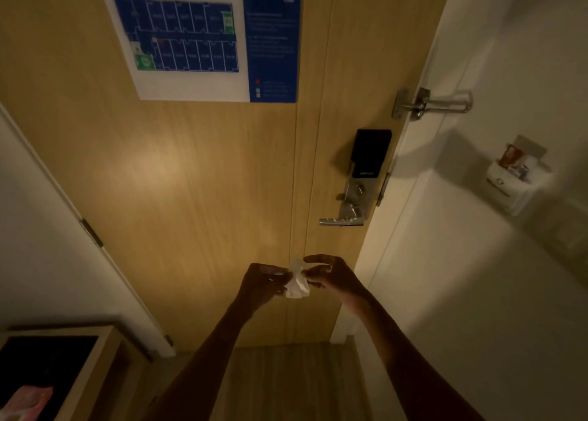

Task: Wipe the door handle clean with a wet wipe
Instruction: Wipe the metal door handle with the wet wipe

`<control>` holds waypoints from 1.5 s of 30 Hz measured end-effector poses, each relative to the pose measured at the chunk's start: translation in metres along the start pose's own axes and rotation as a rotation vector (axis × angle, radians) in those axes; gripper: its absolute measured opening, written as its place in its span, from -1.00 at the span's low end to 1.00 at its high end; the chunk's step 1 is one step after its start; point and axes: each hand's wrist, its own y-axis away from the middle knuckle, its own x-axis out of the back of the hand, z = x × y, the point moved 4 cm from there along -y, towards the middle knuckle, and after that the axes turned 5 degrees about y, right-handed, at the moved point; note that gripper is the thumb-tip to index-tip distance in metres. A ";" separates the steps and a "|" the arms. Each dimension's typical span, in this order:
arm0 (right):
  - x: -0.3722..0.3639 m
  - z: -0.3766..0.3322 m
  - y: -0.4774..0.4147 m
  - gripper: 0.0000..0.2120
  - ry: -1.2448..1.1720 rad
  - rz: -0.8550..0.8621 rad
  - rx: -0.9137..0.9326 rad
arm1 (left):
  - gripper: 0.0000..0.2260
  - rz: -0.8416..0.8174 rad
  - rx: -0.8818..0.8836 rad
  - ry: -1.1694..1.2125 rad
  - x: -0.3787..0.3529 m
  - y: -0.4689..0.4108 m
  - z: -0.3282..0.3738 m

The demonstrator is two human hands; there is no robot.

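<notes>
A silver lever door handle (340, 220) sticks out to the left from a metal lock plate on the wooden door (191, 182), under a black card reader (370, 153). Below and left of the handle, both my hands hold a crumpled white wet wipe (297, 282) between them in front of the door. My left hand (262, 282) pinches its left side and my right hand (331, 272) pinches its right side with the fingertips. The wipe is well apart from the handle.
A metal swing latch (429, 102) sits above the lock at the door edge. A floor plan sign (203, 35) hangs on the door. A white key-card holder (512, 179) is on the right wall. At lower left stands a wooden cabinet (95, 357) with a pink wipes pack (27, 401).
</notes>
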 end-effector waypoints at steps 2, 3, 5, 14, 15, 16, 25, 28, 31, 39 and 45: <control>0.003 -0.003 -0.008 -0.63 0.009 0.041 -0.010 | -0.83 -0.007 -0.021 -0.003 0.002 -0.007 0.001; 0.005 -0.004 -0.012 -0.65 0.032 0.065 -0.011 | -0.84 -0.010 -0.033 -0.007 0.004 -0.011 0.002; 0.007 -0.005 -0.019 -0.68 0.130 0.123 -0.001 | -0.89 -0.019 -0.071 -0.029 0.007 -0.019 0.002; -0.002 -0.003 -0.036 -0.57 0.219 0.177 -0.041 | -0.82 0.036 -0.088 0.004 0.017 -0.043 0.003; -0.001 -0.002 -0.038 -0.59 0.238 0.188 -0.045 | -0.82 0.034 -0.088 -0.012 0.019 -0.046 0.001; 0.000 -0.003 -0.040 -0.62 0.274 0.194 -0.035 | -0.82 0.025 -0.095 -0.044 0.020 -0.048 0.000; 0.009 -0.027 -0.057 -0.72 0.214 0.190 -0.001 | -0.75 -0.068 -0.107 -0.118 0.025 -0.066 0.005; 0.012 -0.038 -0.061 -0.68 0.246 0.149 0.044 | -0.67 -0.134 -0.078 -0.099 0.026 -0.067 0.005; 0.015 -0.052 -0.061 -0.63 0.337 0.089 0.090 | -0.53 -0.178 -0.073 -0.077 0.026 -0.069 0.005; 0.032 -0.087 -0.068 -0.51 0.726 -0.085 0.269 | -0.51 -0.246 -0.192 -0.300 0.014 -0.080 0.021; 0.056 -0.085 -0.067 -0.58 0.792 -0.104 0.320 | -0.79 -0.050 -0.367 -0.445 -0.009 -0.087 0.027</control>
